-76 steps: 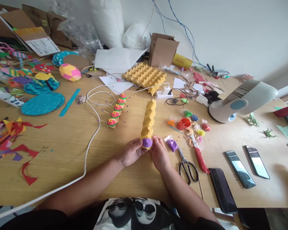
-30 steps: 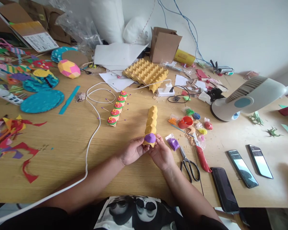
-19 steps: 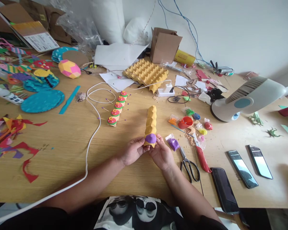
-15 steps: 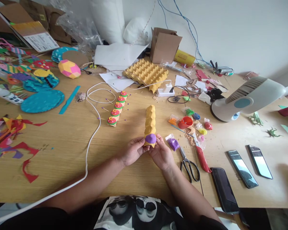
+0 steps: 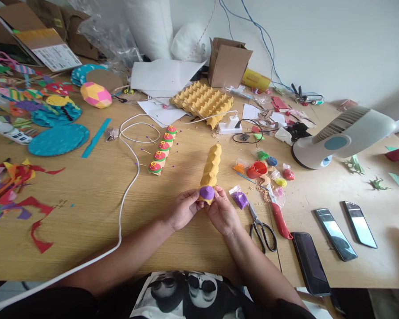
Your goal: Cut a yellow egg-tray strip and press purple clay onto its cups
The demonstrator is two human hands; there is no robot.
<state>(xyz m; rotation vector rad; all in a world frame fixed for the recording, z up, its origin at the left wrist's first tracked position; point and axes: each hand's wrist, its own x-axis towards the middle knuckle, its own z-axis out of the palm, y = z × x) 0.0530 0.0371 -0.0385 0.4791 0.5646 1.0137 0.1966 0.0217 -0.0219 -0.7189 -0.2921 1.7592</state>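
Note:
A yellow strip cut from an egg carton (image 5: pixel 210 166) points away from me, its near end between both hands. Purple clay (image 5: pixel 206 192) covers the bump at that near end. My left hand (image 5: pixel 185 209) pinches the strip's left side, thumb against the purple clay's edge. From the other side my right hand (image 5: pixel 223 212) grips it with thumb and fingers. The fingertips under the strip are partly hidden. To the right of the hands lies a bag of purple clay (image 5: pixel 240 198). Beyond my left hand stands a decorated strip (image 5: pixel 162 150) with red and green bumps and pins at its sides.
Scissors (image 5: pixel 262 228), a red-handled knife (image 5: pixel 279 217) and several phones (image 5: pixel 308 261) lie at the right. Small clay bags surround a red cup (image 5: pixel 257 169). A white cable (image 5: pixel 120 221) crosses the left side. Farther back are an egg tray (image 5: pixel 204 101) and a fan (image 5: pixel 339 137).
The yellow strip has turned slightly, its far end swinging right and its purple end shifting a little left. Both hands keep their hold on it.

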